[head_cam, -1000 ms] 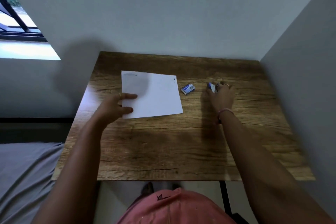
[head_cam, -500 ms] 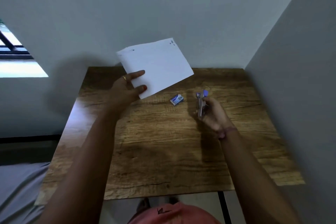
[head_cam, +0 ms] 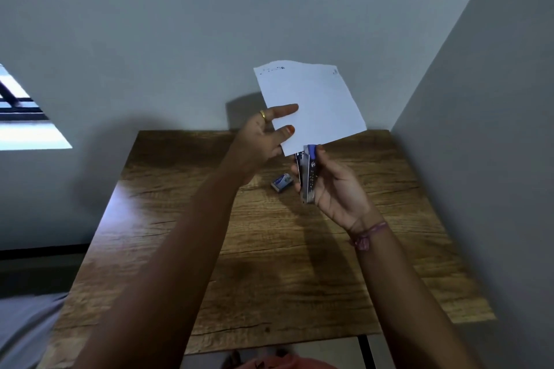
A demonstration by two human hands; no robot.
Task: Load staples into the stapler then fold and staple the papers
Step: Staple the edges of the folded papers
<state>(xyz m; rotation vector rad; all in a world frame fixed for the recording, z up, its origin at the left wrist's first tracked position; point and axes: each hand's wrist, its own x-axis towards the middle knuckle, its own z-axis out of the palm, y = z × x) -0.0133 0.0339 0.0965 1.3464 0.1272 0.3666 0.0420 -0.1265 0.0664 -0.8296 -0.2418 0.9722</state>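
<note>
My left hand (head_cam: 263, 138) holds the white folded paper (head_cam: 317, 105) up in the air above the far side of the table, thumb and fingers pinching its lower left edge. My right hand (head_cam: 335, 189) grips a small blue and silver stapler (head_cam: 308, 174) upright, its blue tip touching the paper's bottom edge. The paper's lower corner sits at the stapler's jaws. A small blue staple box (head_cam: 281, 182) lies on the wooden table (head_cam: 269, 263) just left of the stapler.
The table stands in a corner, with a grey wall (head_cam: 209, 24) behind and another grey wall (head_cam: 494, 129) on the right. A bright window (head_cam: 21, 117) is at the far left. A grey surface (head_cam: 21, 329) lies low on the left.
Both hands have risen and come together. The paper went from flat on the table up and to the right, and the stapler was lifted off the table to meet its lower edge.
</note>
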